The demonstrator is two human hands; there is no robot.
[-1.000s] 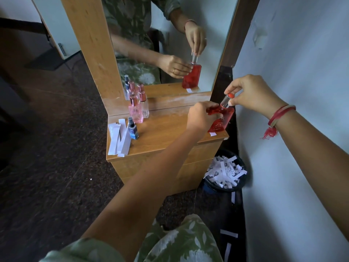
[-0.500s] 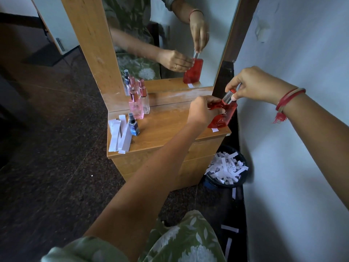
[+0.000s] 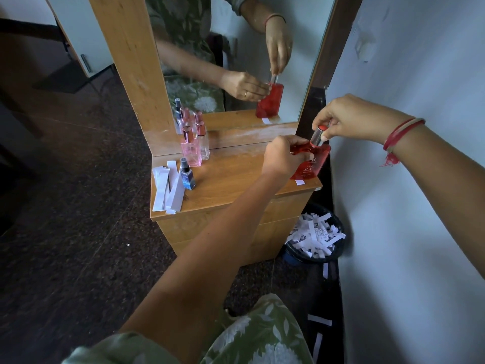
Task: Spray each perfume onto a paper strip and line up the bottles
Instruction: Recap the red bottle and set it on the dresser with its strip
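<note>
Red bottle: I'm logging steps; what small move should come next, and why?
Probably lift the cap straight off: the right hand pinches it, the left hand grips the red bottle, a paper strip lies at its base, and nothing shows it sprayed.

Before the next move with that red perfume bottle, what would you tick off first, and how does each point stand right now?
1. Steady hold on the bottle: ok. The left hand grips the red bottle near its top.
2. Cap under control: ok. The right hand pinches the cap.
3. Cap fully seated or free: cannot tell.
4. Bottle upright: not ok. It leans, near the right front corner of the dresser.
5. Fresh paper strips within reach: ok. A stack lies at the dresser's left edge.
6. Bottles lined up: not ok. The pink bottle and clear bottle stand together at the back, the blue bottle apart in front.
</note>
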